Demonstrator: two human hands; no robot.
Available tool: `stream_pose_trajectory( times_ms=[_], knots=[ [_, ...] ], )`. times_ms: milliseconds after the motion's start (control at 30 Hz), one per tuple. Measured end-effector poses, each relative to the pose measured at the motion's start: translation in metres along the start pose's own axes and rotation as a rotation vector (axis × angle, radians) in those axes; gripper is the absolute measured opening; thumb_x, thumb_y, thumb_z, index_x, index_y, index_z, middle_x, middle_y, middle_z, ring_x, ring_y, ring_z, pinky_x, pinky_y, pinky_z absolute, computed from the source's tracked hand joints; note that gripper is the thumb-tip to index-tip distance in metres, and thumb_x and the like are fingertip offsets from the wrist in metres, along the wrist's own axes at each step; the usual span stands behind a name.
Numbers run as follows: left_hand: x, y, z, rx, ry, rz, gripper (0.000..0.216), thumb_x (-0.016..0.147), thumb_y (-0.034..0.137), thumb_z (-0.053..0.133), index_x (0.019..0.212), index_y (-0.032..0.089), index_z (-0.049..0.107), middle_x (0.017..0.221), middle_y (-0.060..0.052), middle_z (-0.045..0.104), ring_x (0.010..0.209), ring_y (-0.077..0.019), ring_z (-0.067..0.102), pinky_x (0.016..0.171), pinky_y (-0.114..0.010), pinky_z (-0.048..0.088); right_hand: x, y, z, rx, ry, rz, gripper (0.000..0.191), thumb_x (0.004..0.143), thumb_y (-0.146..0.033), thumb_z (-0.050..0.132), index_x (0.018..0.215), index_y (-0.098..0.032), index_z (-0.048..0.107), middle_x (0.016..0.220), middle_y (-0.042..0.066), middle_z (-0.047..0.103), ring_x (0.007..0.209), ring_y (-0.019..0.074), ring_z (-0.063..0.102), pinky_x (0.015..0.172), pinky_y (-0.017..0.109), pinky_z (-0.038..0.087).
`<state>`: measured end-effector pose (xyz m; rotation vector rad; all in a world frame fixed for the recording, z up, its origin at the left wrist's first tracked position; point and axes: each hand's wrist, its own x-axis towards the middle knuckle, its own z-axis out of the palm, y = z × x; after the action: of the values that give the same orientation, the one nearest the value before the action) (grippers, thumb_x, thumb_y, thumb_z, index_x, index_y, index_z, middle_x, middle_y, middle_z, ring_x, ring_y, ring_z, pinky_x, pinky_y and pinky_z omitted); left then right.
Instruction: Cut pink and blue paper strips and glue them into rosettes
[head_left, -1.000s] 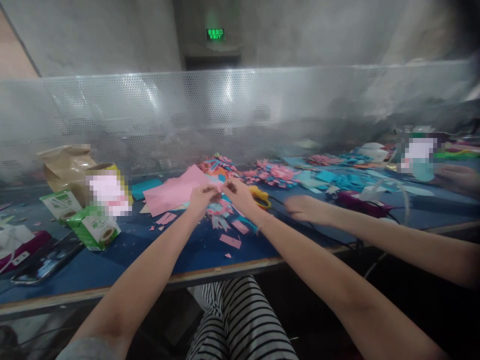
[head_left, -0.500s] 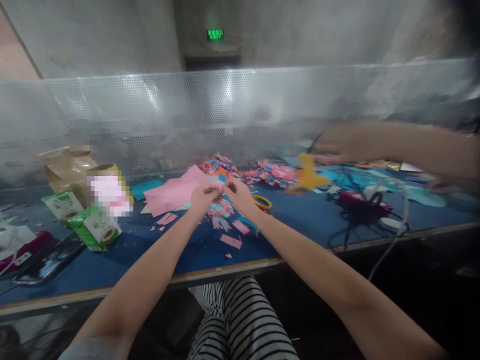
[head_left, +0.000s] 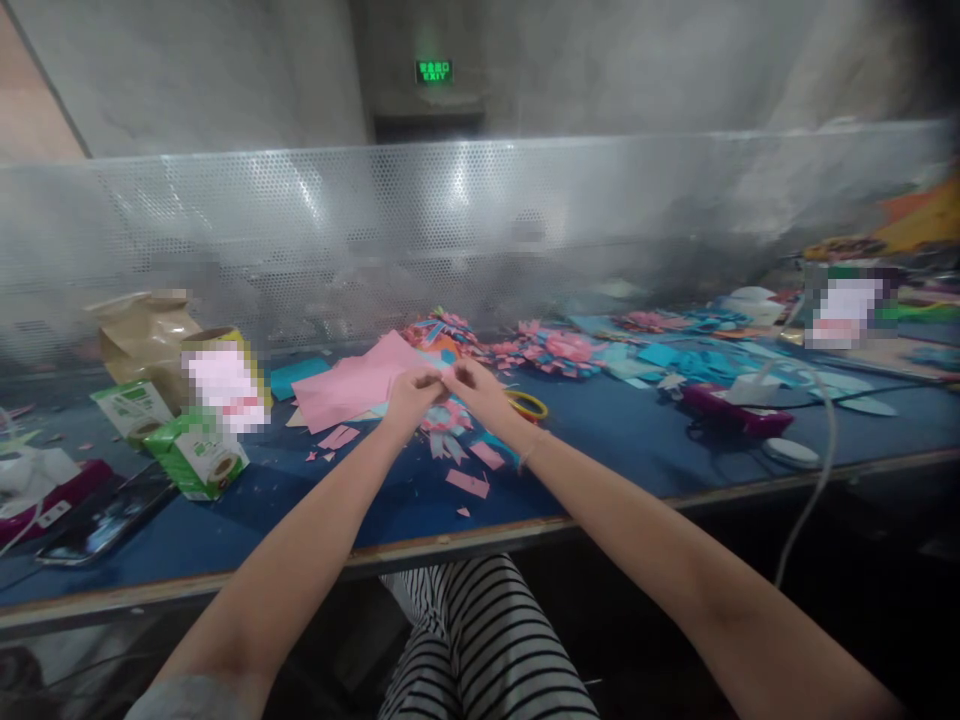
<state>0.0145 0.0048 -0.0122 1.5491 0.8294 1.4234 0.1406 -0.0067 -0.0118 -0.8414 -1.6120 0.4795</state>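
1. The lit green sign [head_left: 434, 71] above the dark opening reads "EXIT", with Chinese characters over it.
2. At the left of the bench [head_left: 300, 540], two green-and-white cartons [head_left: 201, 455] stand close together; their print is too blurred to read, and their contents cannot be seen.
3. Behind them are a brown bag [head_left: 142, 335] and a yellow-sided container [head_left: 260, 378] whose label is blocked out by pixels — what either holds does not show.
4. Both hands meet over the middle of the bench, fingertips close together. The left hand [head_left: 412, 398] and the right hand [head_left: 480, 392] have their fingers curled inward, not spread; I cannot tell whether they close on anything, since the fingers hide what lies between.
5. A pink and pale-blue cut-paper piece [head_left: 446, 442] is just below the fingertips — whether they touch it is unclear.
6. A large pink sheet [head_left: 345, 385] lies beside the left hand, with small pink slips [head_left: 467, 484] nearer the bench edge.
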Motion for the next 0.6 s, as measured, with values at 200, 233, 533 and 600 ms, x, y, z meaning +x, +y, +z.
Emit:
stream_pose_trajectory(
  times_ms=[200,233,533,600],
  knots=[
    [0.0,0.0,-0.001,0.063,-0.012,0.006,0.006,0.058,0.02,0.06,0.06,0.014,0.061,0.05,0.002,0.057,0.049,-0.0094,0.053,0.052,-0.021,0.044,0.001,0.0,-0.002,0.111,-0.031,0.063,0.018,0.068,-0.034,0.053,0.064,-0.017,0.046,0.06,-0.003,0.043,0.056,0.0085,0.038,0.055,0.023,0.034],
    [0.001,-0.001,-0.001,0.074,-0.02,0.011,0.006,0.058,0.02,0.06,0.06,0.014,0.061,0.05,0.002,0.057,0.049,-0.0093,0.053,0.051,-0.021,0.043,0.001,0.0,-0.002,0.144,-0.037,0.083,0.018,0.068,-0.034,0.054,0.064,-0.017,0.046,0.059,-0.004,0.043,0.056,0.0083,0.038,0.054,0.023,0.033],
    [0.001,0.0,-0.001,0.049,-0.036,-0.021,0.008,0.057,0.021,0.064,0.06,0.014,0.062,0.051,0.001,0.059,0.049,-0.0099,0.054,0.052,-0.022,0.043,0.002,0.009,0.002,0.388,-0.042,0.179,0.024,0.063,-0.037,0.059,0.062,-0.017,0.046,0.055,-0.006,0.042,0.051,0.0065,0.036,0.051,0.022,0.031],
    [0.001,0.0,0.0,0.035,-0.044,-0.029,0.01,0.057,0.023,0.065,0.06,0.014,0.061,0.052,0.001,0.059,0.049,-0.0098,0.054,0.052,-0.022,0.044,0.003,0.013,0.003,0.427,-0.037,0.2,0.024,0.063,-0.037,0.06,0.063,-0.017,0.046,0.056,-0.006,0.043,0.051,0.0064,0.037,0.05,0.021,0.031]
  ],
)
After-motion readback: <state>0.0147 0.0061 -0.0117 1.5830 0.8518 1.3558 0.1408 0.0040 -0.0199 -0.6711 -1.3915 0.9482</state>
